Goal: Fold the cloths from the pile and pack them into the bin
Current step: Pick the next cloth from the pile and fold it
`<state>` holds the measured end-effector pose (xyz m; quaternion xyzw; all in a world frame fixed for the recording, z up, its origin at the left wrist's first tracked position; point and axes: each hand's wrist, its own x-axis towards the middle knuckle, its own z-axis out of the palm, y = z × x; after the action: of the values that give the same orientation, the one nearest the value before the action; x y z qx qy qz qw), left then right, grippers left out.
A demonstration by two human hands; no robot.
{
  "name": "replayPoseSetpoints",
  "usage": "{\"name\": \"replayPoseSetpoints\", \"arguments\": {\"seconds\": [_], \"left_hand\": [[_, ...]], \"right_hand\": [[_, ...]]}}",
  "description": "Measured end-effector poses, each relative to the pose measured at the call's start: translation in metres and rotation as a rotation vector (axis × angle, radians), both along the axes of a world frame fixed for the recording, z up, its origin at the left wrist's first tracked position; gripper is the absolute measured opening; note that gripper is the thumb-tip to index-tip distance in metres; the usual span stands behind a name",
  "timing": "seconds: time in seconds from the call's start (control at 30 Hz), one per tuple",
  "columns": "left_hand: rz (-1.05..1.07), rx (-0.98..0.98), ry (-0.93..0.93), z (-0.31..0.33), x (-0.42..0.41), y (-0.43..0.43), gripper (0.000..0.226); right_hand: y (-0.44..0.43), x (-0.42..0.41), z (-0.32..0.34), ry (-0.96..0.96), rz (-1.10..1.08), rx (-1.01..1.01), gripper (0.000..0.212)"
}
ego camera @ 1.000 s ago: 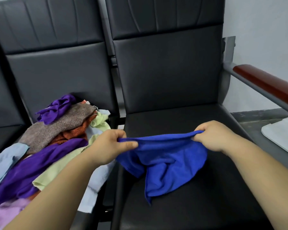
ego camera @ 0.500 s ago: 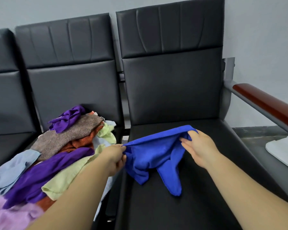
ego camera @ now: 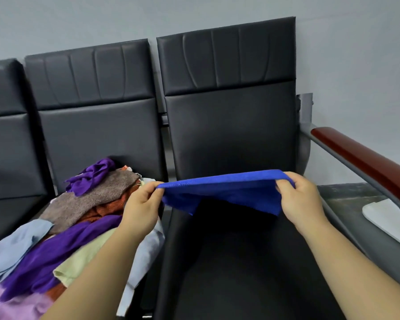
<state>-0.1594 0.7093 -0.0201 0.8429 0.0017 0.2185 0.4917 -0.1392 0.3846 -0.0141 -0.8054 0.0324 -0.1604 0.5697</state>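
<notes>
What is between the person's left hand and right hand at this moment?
In the head view, only the blue cloth spans that stretch: the left hand pinches one end, the right hand the other, over the black seat.

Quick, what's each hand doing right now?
Left hand: pinches the left end of the blue cloth.
Right hand: grips the cloth's right end.

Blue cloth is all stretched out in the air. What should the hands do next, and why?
Probably lay the blue cloth flat on the black seat below: left hand and right hand pinch its top corners, holding it spread in the air, not yet folded.
</notes>
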Motion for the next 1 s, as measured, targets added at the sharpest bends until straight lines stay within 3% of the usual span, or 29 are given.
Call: {"name": "replayPoseSetpoints", "arguments": {"seconds": [0.1, 0.2, 0.27, 0.37, 0.5, 0.57, 0.7, 0.87, 1.0], "left_hand": [[0.035, 0.259, 0.113, -0.009, -0.003, 0.013, 0.032], [-0.076, 0.541, 0.450, -0.024, -0.007, 0.019, 0.038], [-0.131, 0.630, 0.656, -0.030, -0.014, 0.021, 0.037], [-0.161, 0.757, 0.794, -0.031, -0.023, 0.020, 0.027], [-0.219, 0.540, 0.871, -0.042, -0.025, 0.021, 0.022], [-0.196, 0.368, 0.831, -0.049, -0.023, 0.020, 0.021], [-0.152, 0.057, 0.737, -0.063, -0.014, 0.010, 0.021], [0.018, 0.131, 0.569, -0.073, 0.001, -0.003, 0.033], [0.096, 0.131, 0.502, -0.078, 0.015, -0.011, 0.034]], "right_hand": [[-0.009, -0.001, -0.010, 0.167, 0.070, -0.221, 0.030], [-0.018, 0.001, -0.027, 0.482, 0.213, -0.425, 0.027], [-0.020, -0.004, -0.037, 0.720, 0.348, -0.551, 0.021], [-0.022, -0.013, -0.045, 0.941, 0.375, -0.659, 0.009], [-0.026, -0.013, -0.045, 0.891, 0.308, -0.690, 0.013], [-0.027, -0.010, -0.047, 0.809, 0.263, -0.738, 0.012], [-0.027, -0.005, -0.049, 0.724, 0.155, -0.617, 0.024], [-0.024, 0.008, -0.055, 0.595, 0.060, -0.520, 0.027], [-0.022, 0.021, -0.064, 0.537, 0.018, -0.561, 0.027]]}}
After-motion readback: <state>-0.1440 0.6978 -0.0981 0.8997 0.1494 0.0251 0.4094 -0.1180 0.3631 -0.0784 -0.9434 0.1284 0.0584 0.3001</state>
